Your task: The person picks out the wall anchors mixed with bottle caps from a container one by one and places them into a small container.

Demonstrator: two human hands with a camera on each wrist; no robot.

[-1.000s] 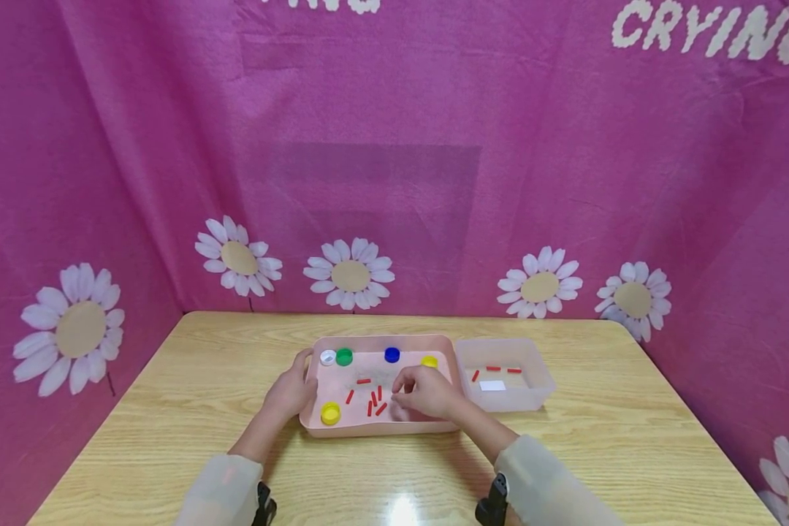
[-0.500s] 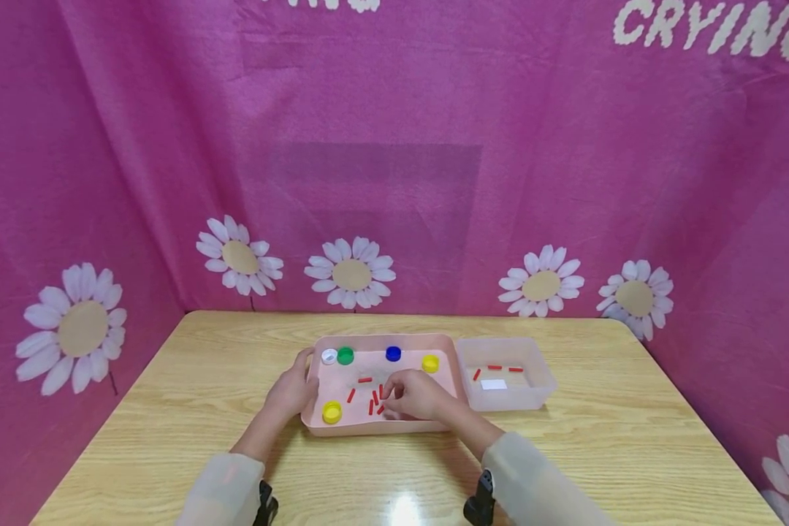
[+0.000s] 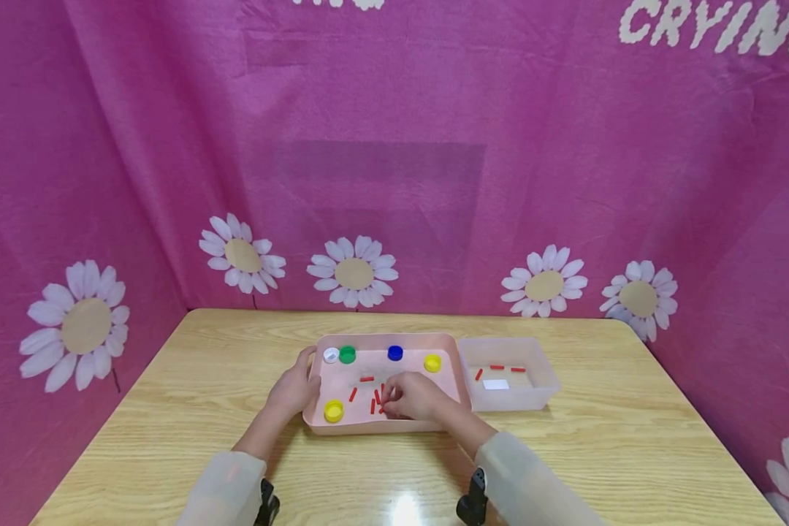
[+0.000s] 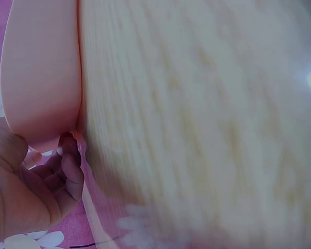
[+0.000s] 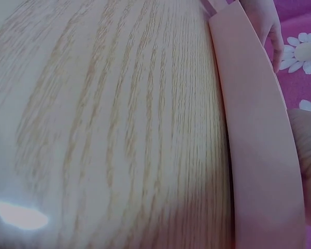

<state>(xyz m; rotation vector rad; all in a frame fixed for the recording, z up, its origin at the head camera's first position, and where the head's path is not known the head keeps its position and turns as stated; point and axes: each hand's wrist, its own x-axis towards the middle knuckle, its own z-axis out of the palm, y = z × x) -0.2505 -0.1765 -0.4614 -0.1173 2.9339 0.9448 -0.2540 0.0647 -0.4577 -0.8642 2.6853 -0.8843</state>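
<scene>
A shallow pink tray (image 3: 342,429) sits on the table, with several short red sticks (image 3: 353,394) scattered in its middle. My left hand (image 3: 292,389) grips the tray's left side, thumb at the rim. In the left wrist view, fingers (image 4: 70,171) of that hand curl in under the tray's end. My right hand (image 3: 413,397) is down inside the tray, bent fingertips right at the group of red sticks. I cannot tell whether a stick is pinched there. In the right wrist view the tray's wall hides most of this hand (image 5: 308,161).
Inside the tray lie a white cap (image 3: 331,355), a green cap (image 3: 347,355), a blue cap (image 3: 395,353) and two yellow caps (image 3: 334,410). Against its right side stands a translucent box (image 3: 514,399) holding three red sticks and a white label. A pink curtain (image 3: 394,183) hangs behind the table.
My right hand has moved left and down to the red sticks, and its fingertips have drawn closer together. The left hand has stayed on the tray's side.
</scene>
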